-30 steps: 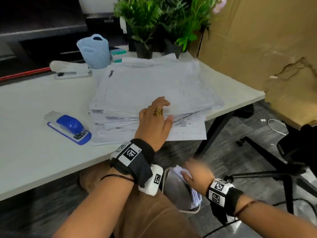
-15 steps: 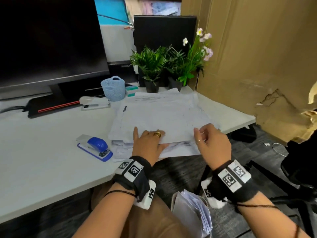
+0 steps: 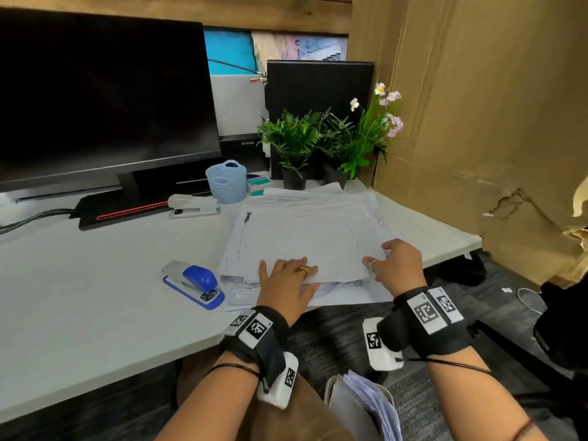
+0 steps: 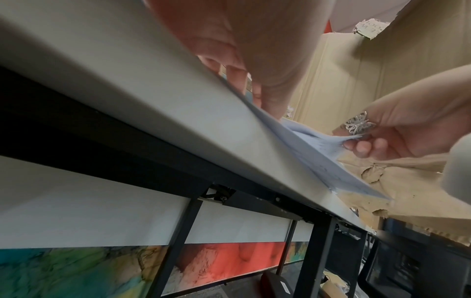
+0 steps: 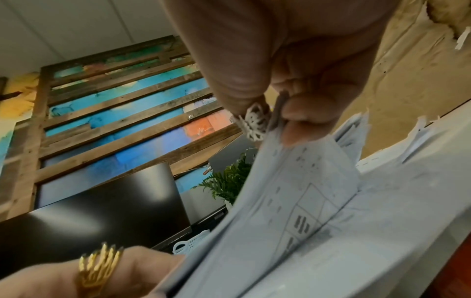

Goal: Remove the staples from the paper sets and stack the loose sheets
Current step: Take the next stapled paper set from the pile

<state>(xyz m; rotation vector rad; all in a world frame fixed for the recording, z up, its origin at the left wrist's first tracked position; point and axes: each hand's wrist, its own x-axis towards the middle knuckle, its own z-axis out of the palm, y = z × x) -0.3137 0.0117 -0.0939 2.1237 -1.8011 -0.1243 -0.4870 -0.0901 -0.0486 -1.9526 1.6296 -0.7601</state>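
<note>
A thick pile of white printed paper sets (image 3: pixel 305 237) lies on the grey desk (image 3: pixel 95 297), overhanging its near edge. My left hand (image 3: pixel 283 281), wearing a gold ring, lies flat on the pile's near edge with straight fingers; its fingertips seem tucked under the top sheets. My right hand (image 3: pixel 391 265) pinches the near right corner of the top sheets (image 5: pixel 293 201) between thumb and finger (image 5: pixel 303 113) and holds it lifted off the pile. In the left wrist view that pinched corner (image 4: pixel 318 153) curls up over the desk edge. No staple shows.
A blue stapler (image 3: pixel 194 283) lies left of the pile, and a white stapler (image 3: pixel 194 205) and blue basket (image 3: pixel 226 181) behind it. A monitor (image 3: pixel 101 100), potted plants (image 3: pixel 318 141) and cardboard wall (image 3: pixel 477 106) ring the desk. A bag of loose sheets (image 3: pixel 366 405) sits beside my knee.
My right hand rose from the bag of sheets below the desk to the pile and took hold of its near right corner. The left hand stayed on the pile.
</note>
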